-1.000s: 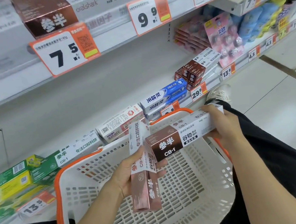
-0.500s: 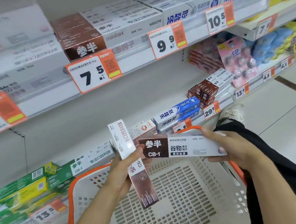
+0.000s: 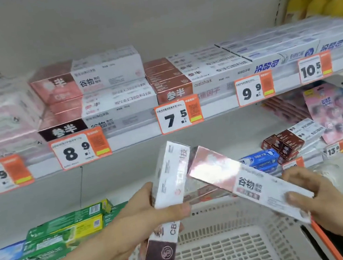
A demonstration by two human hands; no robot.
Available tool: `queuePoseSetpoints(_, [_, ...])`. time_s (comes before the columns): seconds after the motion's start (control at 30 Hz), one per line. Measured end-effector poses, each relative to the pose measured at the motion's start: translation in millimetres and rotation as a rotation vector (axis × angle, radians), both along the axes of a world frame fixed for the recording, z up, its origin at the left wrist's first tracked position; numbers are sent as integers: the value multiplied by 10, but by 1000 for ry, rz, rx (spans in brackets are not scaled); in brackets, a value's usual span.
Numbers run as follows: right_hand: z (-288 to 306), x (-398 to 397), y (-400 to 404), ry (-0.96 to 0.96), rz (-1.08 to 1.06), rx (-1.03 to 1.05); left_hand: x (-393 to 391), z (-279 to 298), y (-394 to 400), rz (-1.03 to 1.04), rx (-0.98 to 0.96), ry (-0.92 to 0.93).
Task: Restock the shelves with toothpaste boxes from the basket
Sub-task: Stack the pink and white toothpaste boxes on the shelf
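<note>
My left hand grips a long brown-and-white toothpaste box, held nearly upright with its brown end down over the basket. My right hand holds a second toothpaste box by its white end, its shiny pink-brown end tilted up to the left, close to the first box. Both boxes hang above the white plastic basket with an orange rim, which looks empty where I can see it. The upper shelf carries stacks of matching brown-and-white boxes above the 8.9 price tag.
More toothpaste stacks fill the upper shelf to the right, above the 7.5 tag, 9.9 tag and 10.5 tag. The lower shelf holds green and yellow boxes, blue boxes and brown boxes. Pink packs hang at the right.
The view has tilted up, bringing the upper shelf into full sight. Both hands have lifted their boxes higher, and the right-hand box now tilts with its brown end raised.
</note>
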State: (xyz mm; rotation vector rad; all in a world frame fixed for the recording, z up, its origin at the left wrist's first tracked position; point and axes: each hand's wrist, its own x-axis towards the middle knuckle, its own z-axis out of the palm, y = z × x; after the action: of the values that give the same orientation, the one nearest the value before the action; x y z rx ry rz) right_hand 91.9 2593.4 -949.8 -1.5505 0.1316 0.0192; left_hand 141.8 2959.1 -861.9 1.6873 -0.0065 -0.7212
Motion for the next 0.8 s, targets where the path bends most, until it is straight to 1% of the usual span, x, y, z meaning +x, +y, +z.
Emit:
queuePoseSetpoints(0.07, [121,42,51,-106,-57,49,-4,175,58,-17,-26,-54])
queuePoseSetpoints(0.13, [309,97,111,-203,-113,50,19,296,111,-29,-80,-99])
queuePoseSetpoints(0.2, [609,220,239,-295,-171,61,45,359,171,-12,-115,-112])
queuePoseSetpoints(0.27, [1018,414,419,-415,-159,57,114,353,229,38,-153,-95])
queuePoseSetpoints(0.33, [1459,647,646,-486,-123,-49,193,327,276,117,-201,-49])
queuePoseSetpoints(0.43, [2017,1055,1039,-576,-89,-283,297,343,327,211,-284,-10])
queuePoseSetpoints(0.53, [2380,1493,1496,-629,11,-480,286,400,364,244,-279,-47])
queuePoseSetpoints(0.67, [2529,1960,1965,-674,145,-770,239,474,424,239,-300,-67])
queuePoseSetpoints(0.73, [2519,2128,2101,-700,198,-853,235,471,470,260,-300,-68])
queuePoseSetpoints(0.8, [2465,2264,2155,-706,207,-918,223,467,512,271,-298,-62])
